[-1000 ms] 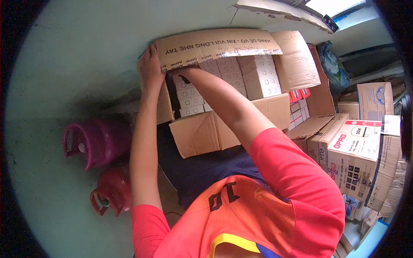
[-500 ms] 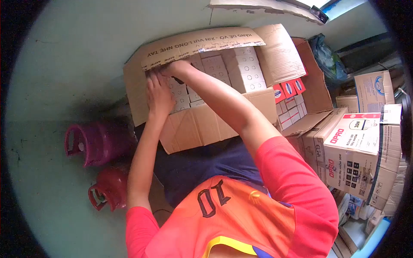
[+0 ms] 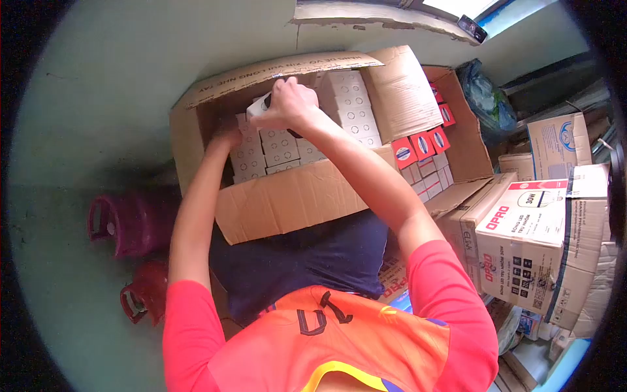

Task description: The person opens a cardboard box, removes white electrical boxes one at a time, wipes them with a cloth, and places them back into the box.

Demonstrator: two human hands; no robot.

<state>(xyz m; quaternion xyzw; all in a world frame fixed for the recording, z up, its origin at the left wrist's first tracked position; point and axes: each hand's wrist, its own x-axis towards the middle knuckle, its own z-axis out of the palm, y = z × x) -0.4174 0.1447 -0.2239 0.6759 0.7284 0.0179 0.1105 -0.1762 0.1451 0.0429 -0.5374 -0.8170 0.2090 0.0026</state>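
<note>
A large open cardboard carton (image 3: pixel 297 206) stands before me, packed with rows of small white boxes (image 3: pixel 281 147) marked with printed rings. Above the rows, my right hand (image 3: pixel 292 104) is closed around one small white box (image 3: pixel 258 108), which shows a dark patch near the fingers. My left hand (image 3: pixel 227 138) is down inside the carton by its left wall, beside the leftmost row. Its fingers are blurred and partly hidden, so their grip cannot be made out.
Right of the carton, a second open box (image 3: pixel 467 124) holds red-and-white small boxes (image 3: pixel 421 145). Farther right stands a stacked OPRO carton (image 3: pixel 522 242). Purple (image 3: pixel 134 224) and red gas cylinders (image 3: pixel 147 291) stand at left. A plastic bag (image 3: pixel 486 98) lies behind.
My right hand has risen from under the back flap, lifting a small white box. My left hand has shifted slightly toward the carton's left wall. The whole view has tilted a little.
</note>
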